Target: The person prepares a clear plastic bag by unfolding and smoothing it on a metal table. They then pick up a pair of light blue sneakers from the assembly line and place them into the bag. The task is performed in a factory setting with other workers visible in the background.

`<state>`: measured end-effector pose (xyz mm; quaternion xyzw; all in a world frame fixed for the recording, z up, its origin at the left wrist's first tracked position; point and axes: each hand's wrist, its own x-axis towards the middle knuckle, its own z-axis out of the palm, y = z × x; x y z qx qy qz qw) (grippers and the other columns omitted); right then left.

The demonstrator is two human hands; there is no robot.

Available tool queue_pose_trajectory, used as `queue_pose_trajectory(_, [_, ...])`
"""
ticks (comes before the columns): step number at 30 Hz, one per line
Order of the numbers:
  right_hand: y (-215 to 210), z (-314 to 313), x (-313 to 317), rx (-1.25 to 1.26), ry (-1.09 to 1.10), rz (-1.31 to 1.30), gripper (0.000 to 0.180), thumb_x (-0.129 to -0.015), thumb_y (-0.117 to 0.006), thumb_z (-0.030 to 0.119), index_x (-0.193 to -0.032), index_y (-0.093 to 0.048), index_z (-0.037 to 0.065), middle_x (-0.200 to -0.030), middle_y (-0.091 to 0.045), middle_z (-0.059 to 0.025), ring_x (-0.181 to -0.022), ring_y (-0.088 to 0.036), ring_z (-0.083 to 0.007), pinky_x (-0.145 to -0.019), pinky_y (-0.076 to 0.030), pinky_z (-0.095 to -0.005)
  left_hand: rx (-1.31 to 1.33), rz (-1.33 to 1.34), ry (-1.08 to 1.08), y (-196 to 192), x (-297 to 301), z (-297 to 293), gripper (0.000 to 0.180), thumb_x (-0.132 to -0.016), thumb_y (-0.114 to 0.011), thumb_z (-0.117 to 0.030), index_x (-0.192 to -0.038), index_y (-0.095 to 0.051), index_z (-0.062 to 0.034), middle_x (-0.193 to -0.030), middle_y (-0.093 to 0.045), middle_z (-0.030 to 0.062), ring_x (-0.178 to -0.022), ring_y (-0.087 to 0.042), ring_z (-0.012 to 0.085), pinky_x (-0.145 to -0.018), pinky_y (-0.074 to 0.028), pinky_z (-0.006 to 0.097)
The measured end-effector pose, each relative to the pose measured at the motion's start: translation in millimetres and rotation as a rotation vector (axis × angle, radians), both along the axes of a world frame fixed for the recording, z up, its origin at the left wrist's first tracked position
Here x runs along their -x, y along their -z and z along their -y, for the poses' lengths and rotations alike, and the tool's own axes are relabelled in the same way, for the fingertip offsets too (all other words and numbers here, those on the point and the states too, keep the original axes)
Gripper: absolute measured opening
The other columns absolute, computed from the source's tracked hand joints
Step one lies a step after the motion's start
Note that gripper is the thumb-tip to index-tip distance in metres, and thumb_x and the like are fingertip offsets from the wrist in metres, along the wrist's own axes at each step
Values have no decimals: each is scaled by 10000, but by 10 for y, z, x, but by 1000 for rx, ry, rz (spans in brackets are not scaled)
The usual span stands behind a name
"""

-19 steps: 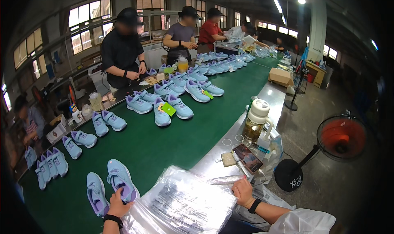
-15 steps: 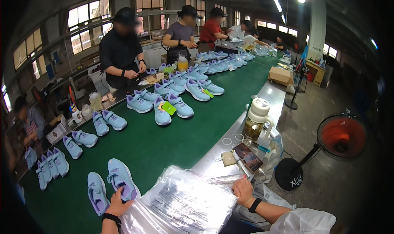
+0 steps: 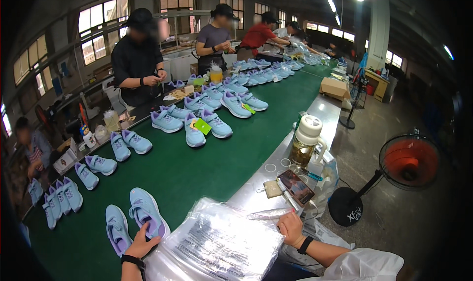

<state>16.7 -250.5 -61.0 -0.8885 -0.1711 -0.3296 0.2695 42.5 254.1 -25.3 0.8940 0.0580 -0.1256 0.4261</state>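
Observation:
Close on the green work surface stands a pair of light blue sneakers with lilac linings. My left hand (image 3: 141, 242) is closed at the right sneaker (image 3: 148, 211), its fingers reaching into the shoe's opening. Beside it, the left sneaker (image 3: 117, 230) stands untouched. A stack of clear plastic bags (image 3: 224, 241) with dark print lies in front of me, its left edge by my left wrist. My right hand (image 3: 291, 229) is closed on the bags' upper right edge, and some of its fingers are hidden.
Several more sneakers (image 3: 236, 105) line the green conveyor belt (image 3: 197, 182), some with green tags. On the metal ledge (image 3: 256, 187) at right are a jug (image 3: 306, 139), a phone (image 3: 296, 187) and rubber rings. A fan (image 3: 410, 162) stands beyond. Co-workers (image 3: 138, 59) stand across the belt.
My hands stay almost in place at the sneaker and the bags. Across the belt, the co-worker in red leans farther right, and the one in black has brought both hands together.

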Motion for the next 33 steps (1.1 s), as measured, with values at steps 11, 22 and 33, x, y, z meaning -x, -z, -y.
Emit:
queue_pose_trajectory(11, [67, -76, -8, 1, -4, 5, 63, -779, -558, 114, -732, -579, 76, -767, -547, -80, -715, -521, -290, -651, -411, -386, -51, 33, 28, 15, -44, 15, 876, -741, -698, -441, -1404, -300, -29, -1331, -400, 277, -1265, -385, 382, -1053, -315, 403])
queue_pose_trajectory(22, [105, -168, 18, -3, -16, 15, 49, -767, -565, 105, -731, -581, 76, -768, -551, -75, -713, -523, -283, -643, -410, -383, -207, 156, -48, 78, -66, 137, 676, -777, -679, -396, -1290, -445, -22, -1216, -520, 246, -1142, -484, 404, -959, -396, 422])
queue_pose_trajectory(33, [126, -275, 86, -1, 2, -4, 47, -769, -562, 128, -742, -579, 93, -769, -544, -72, -719, -519, -282, -647, -404, -387, -734, 413, -216, -122, -39, 314, 417, -661, -758, -414, -898, -663, -84, -1154, -551, 159, -1229, -382, 357, -958, -321, 548])
